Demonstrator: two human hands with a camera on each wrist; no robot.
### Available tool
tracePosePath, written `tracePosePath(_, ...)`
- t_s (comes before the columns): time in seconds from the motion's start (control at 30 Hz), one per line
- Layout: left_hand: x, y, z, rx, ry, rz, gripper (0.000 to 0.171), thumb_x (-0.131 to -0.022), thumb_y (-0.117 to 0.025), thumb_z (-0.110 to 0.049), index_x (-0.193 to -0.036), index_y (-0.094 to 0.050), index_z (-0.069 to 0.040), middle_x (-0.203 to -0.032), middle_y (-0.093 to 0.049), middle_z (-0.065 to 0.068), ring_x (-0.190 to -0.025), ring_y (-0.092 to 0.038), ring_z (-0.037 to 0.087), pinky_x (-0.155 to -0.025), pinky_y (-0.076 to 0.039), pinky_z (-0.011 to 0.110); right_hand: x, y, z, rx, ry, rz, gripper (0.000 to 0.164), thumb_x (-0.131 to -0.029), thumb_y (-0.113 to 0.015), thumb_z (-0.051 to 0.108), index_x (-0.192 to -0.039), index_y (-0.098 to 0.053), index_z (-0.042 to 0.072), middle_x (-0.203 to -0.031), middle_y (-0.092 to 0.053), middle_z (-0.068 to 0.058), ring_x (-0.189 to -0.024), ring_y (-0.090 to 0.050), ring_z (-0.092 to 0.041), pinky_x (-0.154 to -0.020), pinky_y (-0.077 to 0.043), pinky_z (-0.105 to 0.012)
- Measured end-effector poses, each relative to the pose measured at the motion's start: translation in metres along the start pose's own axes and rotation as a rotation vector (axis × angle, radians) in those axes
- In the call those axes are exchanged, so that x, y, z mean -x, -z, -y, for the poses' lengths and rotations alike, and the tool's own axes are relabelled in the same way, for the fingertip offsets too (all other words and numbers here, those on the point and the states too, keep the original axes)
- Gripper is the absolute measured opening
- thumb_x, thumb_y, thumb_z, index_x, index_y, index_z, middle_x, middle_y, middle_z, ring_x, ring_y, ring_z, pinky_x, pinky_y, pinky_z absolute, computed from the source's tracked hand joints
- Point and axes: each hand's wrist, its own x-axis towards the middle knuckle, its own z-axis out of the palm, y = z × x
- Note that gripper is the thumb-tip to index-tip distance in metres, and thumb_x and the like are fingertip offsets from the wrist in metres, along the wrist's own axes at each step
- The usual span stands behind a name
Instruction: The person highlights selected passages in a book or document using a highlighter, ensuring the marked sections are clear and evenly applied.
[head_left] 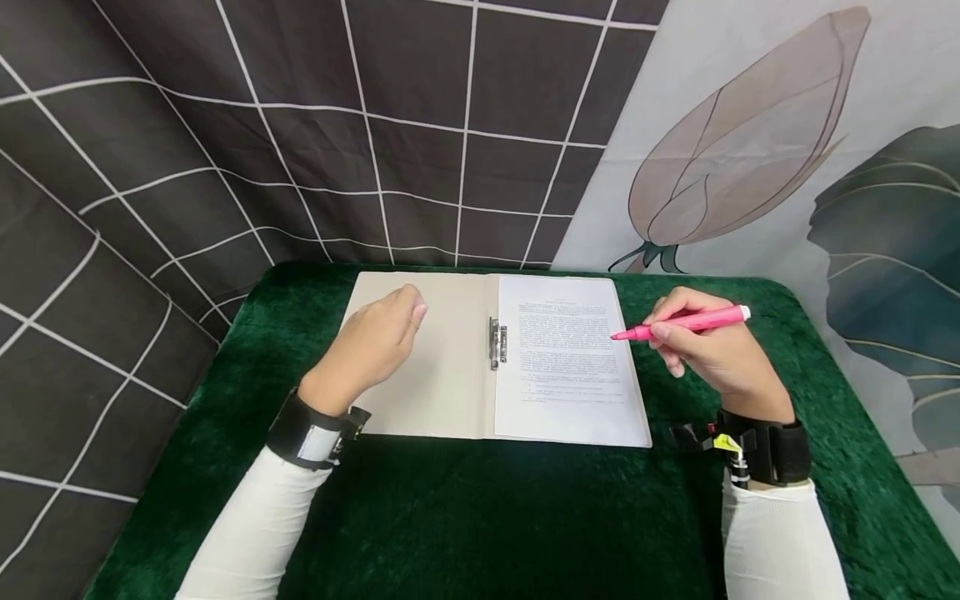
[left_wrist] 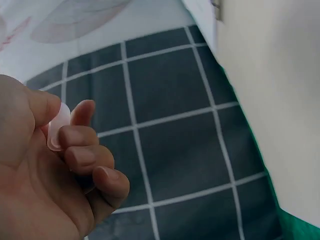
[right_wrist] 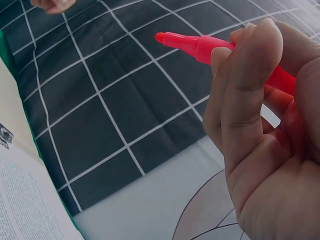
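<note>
Here, the right grip (head_left: 723,358) pinches a slender pink marker (head_left: 705,320); the left grip (head_left: 373,340), a pale rounded piece (left_wrist: 59,127).

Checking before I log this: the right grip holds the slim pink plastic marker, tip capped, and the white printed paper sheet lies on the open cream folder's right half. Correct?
No: the slim pink plastic marker is uncapped; the right wrist view shows its bare tip. The right grip holds it, and the white printed paper sheet lies on the right half of the open cream folder.
</note>
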Motion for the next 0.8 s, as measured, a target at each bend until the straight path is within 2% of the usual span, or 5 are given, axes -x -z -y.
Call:
tracePosePath(0.13,0.001,0.0,0.018,-0.039,0.043,0.024,0.031,-0.106,-0.038,-0.026,-0.106,-0.055,-0.001,-0.083,-0.051,0.009,-0.068,-0.048,0.023,-0.058,-0.047,0.036,-0.001,0.001,0.001,0.02,-0.018,-0.016,0.013,-0.088,-0.044,-0.026,-0.094,-0.055,-0.02,-0.077,-0.063,-0.017,-0.05,-0.055,-0.018,-0.047,-0.053,-0.019)
tracePosePath(0.33,0.002,-0.002,0.047,-0.061,0.126,0.057,0.034,-0.105,-0.04,-0.025,-0.112,-0.056,0.004,-0.097,-0.045,0.016,-0.08,-0.046,0.027,-0.065,-0.047,0.041,-0.002,-0.001,0.0,0.02,-0.028,0.007,0.014,-0.089,-0.043,-0.026,-0.094,-0.054,-0.02,-0.077,-0.062,-0.016,-0.05,-0.053,-0.019,-0.046,-0.053,-0.02)
tracePosePath(0.63,0.003,-0.007,0.09,-0.052,0.213,0.05,0.035,-0.107,-0.034,-0.02,-0.11,-0.055,0.008,-0.095,-0.035,0.017,-0.083,-0.038,0.03,-0.066,-0.042,0.042,-0.001,-0.002,0.0,0.027,-0.045,-0.015,0.016,-0.089,-0.042,-0.026,-0.094,-0.055,-0.019,-0.077,-0.063,-0.015,-0.049,-0.053,-0.019,-0.045,-0.052,-0.019)
tracePosePath(0.8,0.001,-0.006,0.105,-0.054,0.213,0.049,0.03,-0.106,-0.036,-0.014,-0.104,-0.057,0.008,-0.094,-0.032,0.018,-0.085,-0.034,0.033,-0.068,-0.038,0.044,0.0,0.0,-0.002,0.018,-0.037,-0.001,0.015,-0.089,-0.041,-0.027,-0.094,-0.054,-0.02,-0.078,-0.064,-0.014,-0.049,-0.054,-0.019,-0.045,-0.052,-0.02)
